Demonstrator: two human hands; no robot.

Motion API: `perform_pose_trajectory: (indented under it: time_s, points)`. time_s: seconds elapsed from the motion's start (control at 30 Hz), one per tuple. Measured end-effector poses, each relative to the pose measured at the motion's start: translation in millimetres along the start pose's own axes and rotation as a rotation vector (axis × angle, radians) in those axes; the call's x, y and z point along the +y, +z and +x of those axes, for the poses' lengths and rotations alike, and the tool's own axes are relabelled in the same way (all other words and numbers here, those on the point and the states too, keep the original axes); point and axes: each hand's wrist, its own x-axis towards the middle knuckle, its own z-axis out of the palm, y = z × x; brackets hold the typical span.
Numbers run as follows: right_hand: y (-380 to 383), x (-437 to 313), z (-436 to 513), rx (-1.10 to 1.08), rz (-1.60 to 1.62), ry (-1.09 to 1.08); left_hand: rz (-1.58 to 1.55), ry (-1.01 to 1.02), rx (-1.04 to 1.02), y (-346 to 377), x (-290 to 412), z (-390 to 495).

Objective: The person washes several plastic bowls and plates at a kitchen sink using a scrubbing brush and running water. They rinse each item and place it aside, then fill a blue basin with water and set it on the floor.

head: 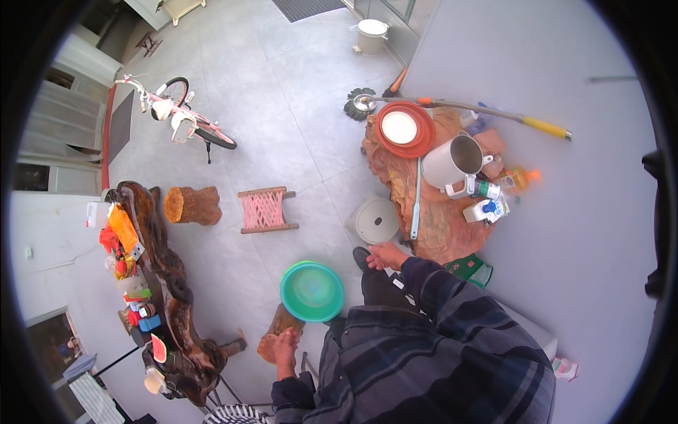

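Observation:
My left hand (286, 347) is low in the view, over the end of a log stump (280, 331), its fingers loosely curled. Farther right, my right hand (385, 257) hangs over my dark shoe, beside a grey plastic stool (373, 220), and its fingers are partly bent. No object shows in either hand. A teal plastic basin (312, 291) sits between the hands, with a bright green rim behind it. On a reddish rock-like table (450, 233) stand a grey pitcher-like container (450, 161), red basins (428, 140), a pale blue long-handled tool (417, 201) and several bottles.
A folding stool with pink webbing (263, 210) and a log stool (192, 205) stand on the tiled floor. A dark carved wood table (175, 297) holds bags and jars. A pink bicycle (183, 116) stands beyond. A mop (492, 110) with a yellow handle leans across the rock-like table.

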Motion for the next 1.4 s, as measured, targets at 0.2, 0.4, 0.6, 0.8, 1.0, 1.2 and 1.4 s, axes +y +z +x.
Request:
perform_pose_trajectory:
  time_s: [0.2, 0.4, 0.6, 0.8, 1.0, 1.2, 1.4]
  points:
    - [6.6, 94.0, -43.8, 0.211, 0.017, -0.031, -0.189, -0.068, -0.192, -60.5, -13.8, 22.7]
    - [27.3, 232.4, -98.6, 0.338, 0.102, 0.094, 0.059, 0.024, -0.291, -148.8, -51.3, 53.6]
    - [64.6, 306.3, -142.7, 0.471, 0.054, 0.115, 0.181, 0.078, -0.193, -216.7, -74.1, 44.8]
    - [97.0, 293.7, -158.9, 0.397, -0.046, -0.026, 0.176, 0.086, -0.143, -225.0, -87.8, 38.0]
    - [126.5, 282.3, -152.5, 0.267, -0.143, -0.011, 0.182, 0.156, -0.148, -205.4, -89.5, 17.1]
    - [105.7, 304.9, -134.7, 0.286, -0.132, 0.078, 0.12, 0.153, -0.125, -193.9, -105.7, -9.2]
    - [71.2, 312.5, -118.4, 0.331, -0.176, 0.15, 0.056, 0.033, -0.111, -196.6, -122.6, -26.1]
